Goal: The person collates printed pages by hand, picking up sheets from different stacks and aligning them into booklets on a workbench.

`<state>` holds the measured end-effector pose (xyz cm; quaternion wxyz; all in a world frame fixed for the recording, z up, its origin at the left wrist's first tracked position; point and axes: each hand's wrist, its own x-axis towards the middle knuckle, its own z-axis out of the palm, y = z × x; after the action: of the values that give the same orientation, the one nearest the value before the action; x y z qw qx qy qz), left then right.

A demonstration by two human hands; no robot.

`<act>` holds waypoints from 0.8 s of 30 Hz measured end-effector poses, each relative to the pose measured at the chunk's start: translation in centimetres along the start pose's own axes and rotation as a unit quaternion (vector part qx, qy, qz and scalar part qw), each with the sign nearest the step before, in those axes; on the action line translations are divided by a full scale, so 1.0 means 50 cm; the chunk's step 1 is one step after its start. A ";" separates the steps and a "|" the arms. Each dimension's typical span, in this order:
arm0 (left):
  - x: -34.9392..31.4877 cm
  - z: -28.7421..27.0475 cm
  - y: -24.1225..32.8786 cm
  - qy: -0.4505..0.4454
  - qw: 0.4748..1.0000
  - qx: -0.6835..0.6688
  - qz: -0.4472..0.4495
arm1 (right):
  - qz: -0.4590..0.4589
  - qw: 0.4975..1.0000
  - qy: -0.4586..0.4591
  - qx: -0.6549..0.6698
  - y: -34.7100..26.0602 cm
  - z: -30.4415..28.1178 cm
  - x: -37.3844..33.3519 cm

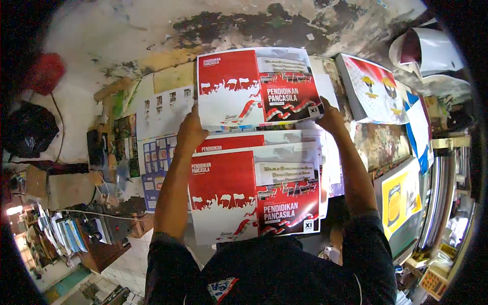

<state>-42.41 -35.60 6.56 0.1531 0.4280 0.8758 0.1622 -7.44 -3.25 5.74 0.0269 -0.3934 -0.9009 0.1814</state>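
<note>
Both arms reach forward over a worktop. My left hand (192,128) grips the lower left edge of a batch of printed cover sheets (229,91), and my right hand (331,118) grips its lower right edge. The held batch is red and white on the left, with a darker red picture panel on the right. I cannot tell how many sheets it holds. Nearer my body lies a stack of matching cover sheets (223,175), its layers slightly out of line. Part of each hand's fingers is hidden at the sheet edges.
A thick pile of red and white prints (373,89) lies at the right, with a yellow print (401,201) nearer me. A blue printed sheet (157,168) sits left of the stack. A stained wall (244,25) rises behind. Books (71,229) stand at far left.
</note>
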 end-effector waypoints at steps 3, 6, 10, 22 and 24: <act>0.025 -0.003 -0.006 -0.049 0.998 0.039 -0.013 | 0.013 1.000 -0.011 0.002 -0.027 -0.005 0.018; 0.012 -0.013 -0.006 -0.045 0.998 0.012 -0.043 | 0.039 0.998 -0.007 -0.050 -0.080 -0.028 0.004; -0.042 -0.040 0.049 0.099 0.994 0.024 0.036 | -0.047 0.992 0.110 -0.032 -0.082 -0.010 -0.033; -0.211 0.084 0.128 0.051 0.980 -0.046 0.188 | -0.181 0.978 -0.091 -0.054 -0.368 0.116 -0.191; -0.193 0.093 0.124 0.065 0.979 -0.054 0.186 | -0.190 0.975 -0.094 -0.059 -0.368 0.117 -0.183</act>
<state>-30.49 -39.01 6.19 0.0860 0.5631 0.7789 0.2624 -15.12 -23.13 7.56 -0.0476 -0.1972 -0.9668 0.1556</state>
